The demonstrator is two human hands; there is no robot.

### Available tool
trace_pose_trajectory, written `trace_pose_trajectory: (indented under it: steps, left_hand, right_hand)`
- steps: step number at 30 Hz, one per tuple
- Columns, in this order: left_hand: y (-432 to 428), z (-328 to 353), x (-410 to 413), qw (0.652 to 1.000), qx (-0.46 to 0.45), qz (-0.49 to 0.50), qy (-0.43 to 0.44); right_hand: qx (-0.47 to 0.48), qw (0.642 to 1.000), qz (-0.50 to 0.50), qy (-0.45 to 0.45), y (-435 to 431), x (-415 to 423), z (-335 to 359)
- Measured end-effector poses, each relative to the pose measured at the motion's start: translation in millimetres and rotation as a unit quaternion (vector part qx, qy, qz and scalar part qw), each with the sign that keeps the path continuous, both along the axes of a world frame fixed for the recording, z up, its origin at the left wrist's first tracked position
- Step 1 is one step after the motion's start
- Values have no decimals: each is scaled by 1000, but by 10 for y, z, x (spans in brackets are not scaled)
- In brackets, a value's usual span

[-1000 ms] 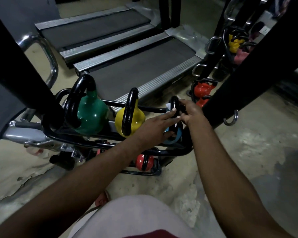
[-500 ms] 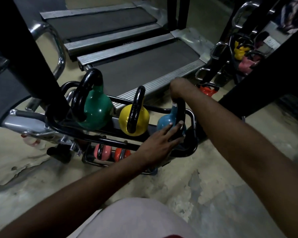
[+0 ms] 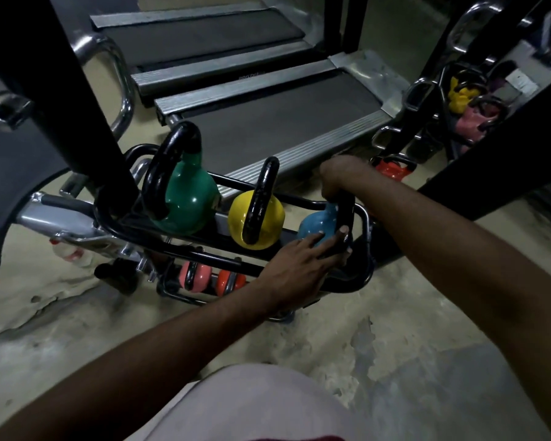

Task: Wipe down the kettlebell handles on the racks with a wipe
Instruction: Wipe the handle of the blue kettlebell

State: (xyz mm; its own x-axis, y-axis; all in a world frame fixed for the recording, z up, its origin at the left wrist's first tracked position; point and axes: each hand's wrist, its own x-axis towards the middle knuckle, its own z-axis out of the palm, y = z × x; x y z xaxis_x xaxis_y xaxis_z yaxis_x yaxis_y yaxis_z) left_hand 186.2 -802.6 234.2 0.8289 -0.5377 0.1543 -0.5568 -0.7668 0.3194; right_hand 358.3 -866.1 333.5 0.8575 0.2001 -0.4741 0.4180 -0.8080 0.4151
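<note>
A black tube rack (image 3: 361, 280) on the floor holds a green kettlebell (image 3: 185, 202), a yellow kettlebell (image 3: 268, 218) and a blue kettlebell (image 3: 314, 226), each with a black handle. My right hand (image 3: 339, 176) curls over the top of the blue kettlebell's handle (image 3: 347, 211). No wipe shows; anything under that hand is hidden. My left hand (image 3: 299, 265) rests with straight fingers against the blue kettlebell's body and the foot of its handle. On the rack's lower tier lie a pink kettlebell (image 3: 201, 275) and an orange kettlebell (image 3: 226, 280).
Two treadmills (image 3: 283, 122) lie just behind the rack. A slanted black beam (image 3: 86, 106) crosses at the left and another black beam (image 3: 506, 160) at the right. A red kettlebell (image 3: 392, 170) and a second rack (image 3: 465, 116) with yellow and pink ones stand at the far right.
My right hand has climbed from the side of the blue kettlebell's handle to its top. My left hand dropped to the bell's body. The white wipe seen a second ago is out of sight.
</note>
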Motion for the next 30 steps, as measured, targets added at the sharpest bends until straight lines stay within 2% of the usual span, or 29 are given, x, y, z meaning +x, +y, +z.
trace_pose_trajectory:
  steps: [3,6,8,10,12,13,14,15,17,19,20,25,26,29,30]
  left_hand:
    - [-22,-32,-13,999,-16,7,-35]
    - [-55,-69,-14,1000,-11,14,-17]
    - [-59,-94,7,1000,4,14,-20]
    - [-43,-131,26,999,6,16,-37]
    - [-19,-159,32,998,2,21,-60]
    - [-4,-164,34,997,-2,21,-68]
    - [11,-161,35,997,-6,16,-73]
    - [30,-156,41,997,-12,6,-78]
    - [74,-145,47,996,-21,-19,-88]
    - [110,-151,42,995,-19,-38,-94]
    - [118,-148,41,994,-21,-43,-99]
    - [70,-75,80,986,-44,-59,-148]
    - [70,-85,95,986,-47,-62,-148]
    - [108,-123,135,990,-60,-53,-120]
    - [124,-115,156,989,-65,-51,-119]
  right_hand:
    - [-30,999,33,22,-18,-68,-34]
    - [-14,998,51,-15,-87,-92,20]
    - [-4,999,37,1,-90,-135,57]
    - [56,998,-3,23,-170,-207,64]
    - [186,981,-57,21,-417,-314,24]
    - [287,954,-87,10,-587,-399,-20]
    - [401,907,-130,-9,-763,-498,-111]
    - [511,841,-178,-27,-904,-611,-217]
    - [686,665,-295,-5,-1074,-763,-443]
    - [776,495,-384,69,-1085,-773,-598]
    - [791,437,-416,96,-1061,-737,-611]
    - [807,272,-492,183,-916,-592,-528]
    - [810,261,-483,206,-919,-637,-554]
    - [798,295,-463,250,-1014,-809,-641]
    - [796,286,-469,254,-1030,-805,-671]
